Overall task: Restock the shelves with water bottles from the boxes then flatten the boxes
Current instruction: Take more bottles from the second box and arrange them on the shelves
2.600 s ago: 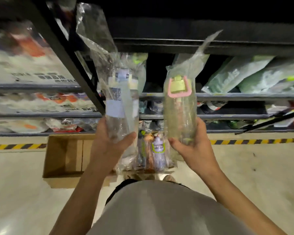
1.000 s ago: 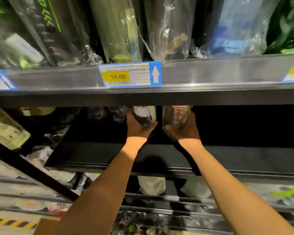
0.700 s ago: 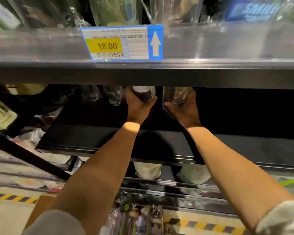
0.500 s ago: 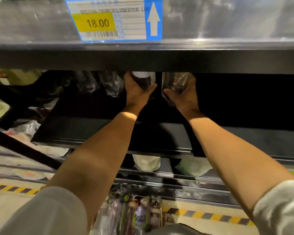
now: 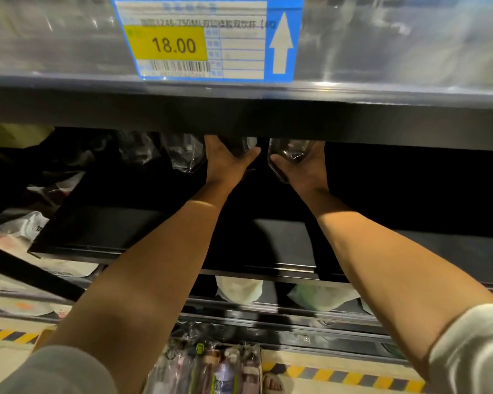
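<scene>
Near the centre of the frame, just under the front lip of the upper shelf (image 5: 239, 115), both hands reached deep into the dark bay. The left hand (image 5: 225, 163) was clamped round the base of a bagged bottle (image 5: 244, 146), and the right hand (image 5: 305, 169) was clamped round a second wrapped bottle (image 5: 289, 150); the two bottles stood just beside each other, their tops hidden behind the shelf lip. Whether their bases were touching the black shelf board (image 5: 106, 226) could not be told. Left of them, other clear-wrapped bottles (image 5: 182, 155) leaned in shadow. The risk, as I judged it: letting go blind could tip a bottle, since the slippery loose plastic may catch on fingers or the neighbours, and a topple could knock the row over. More stock (image 5: 211, 368) waited at the lower centre
</scene>
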Motion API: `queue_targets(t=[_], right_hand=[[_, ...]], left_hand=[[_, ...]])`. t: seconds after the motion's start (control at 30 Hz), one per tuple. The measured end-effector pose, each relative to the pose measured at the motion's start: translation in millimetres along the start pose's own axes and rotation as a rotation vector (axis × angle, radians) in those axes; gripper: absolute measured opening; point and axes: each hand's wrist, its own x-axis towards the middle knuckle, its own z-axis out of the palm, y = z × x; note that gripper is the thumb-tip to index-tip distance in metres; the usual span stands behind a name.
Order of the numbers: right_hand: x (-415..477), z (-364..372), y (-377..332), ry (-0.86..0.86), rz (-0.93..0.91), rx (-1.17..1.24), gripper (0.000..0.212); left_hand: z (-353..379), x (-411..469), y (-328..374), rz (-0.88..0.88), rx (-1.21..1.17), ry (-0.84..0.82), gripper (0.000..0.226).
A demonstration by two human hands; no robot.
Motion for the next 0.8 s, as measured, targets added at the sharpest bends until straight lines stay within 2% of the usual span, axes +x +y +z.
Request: queue_targets(t=[0.1, 0.2, 0.33, 0.43, 0.53, 0.63, 0.8], right_hand=[[-4, -7, -7, -0.084, 0.121, -0.074, 0.101], [-10, -19, -15, -0.097, 0.103, -0.129, 0.119], [-29, -38, -30, -0.133, 0.132, -0.251, 0.110], [-51, -53, -49, -0.262, 0.147, -0.462, 0.096], [-86, -72, -75, -0.389, 0.149, -0.728, 0.083], [-142, -88, -104, -0.410, 0.035, -0.990, 0.075], [-239, -98, -140, -0.386, -0.097, -1.093, 0.077]], left_hand=[[-7, -8, 4, -0.040, 0.025, 0.002, 0.108], [-17, -19, 5, -0.021, 0.051, -0.011, 0.110], [-36, -38, 15, -0.034, 0.128, -0.078, 0.098], [-58, -57, 27, -0.035, 0.419, -0.168, 0.089], [-95, -85, 37, -0.070, 0.707, -0.347, 0.077], [-140, -125, 44, 0.061, 0.942, -0.399, 0.059], [-216, -194, 40, 0.273, 0.986, -0.419, 0.059]])
